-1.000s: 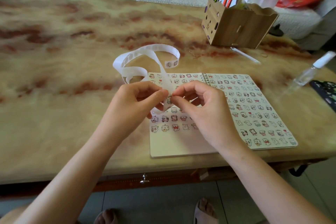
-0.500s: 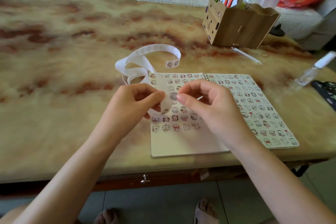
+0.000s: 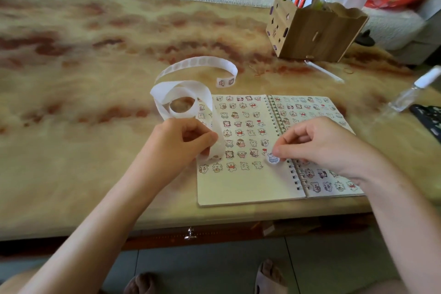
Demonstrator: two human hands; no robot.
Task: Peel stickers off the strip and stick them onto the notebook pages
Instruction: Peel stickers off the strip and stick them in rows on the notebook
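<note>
An open spiral notebook lies near the table's front edge, both pages covered with rows of small cartoon stickers. My left hand pinches a long white sticker strip that curls up and back over the table, two stickers showing at its far end. My right hand pinches a small round white sticker and holds it against the left page, close to the spiral binding, at the end of a sticker row.
A wooden pen holder full of pens stands at the back right. A clear spray bottle lies at the right, beside a dark patterned object. A thin white stick lies by the holder. My feet show under the table.
My right hand has pulled a sticker off the strip and carried it down and right onto the left page. My left hand has stayed, still holding the strip.
</note>
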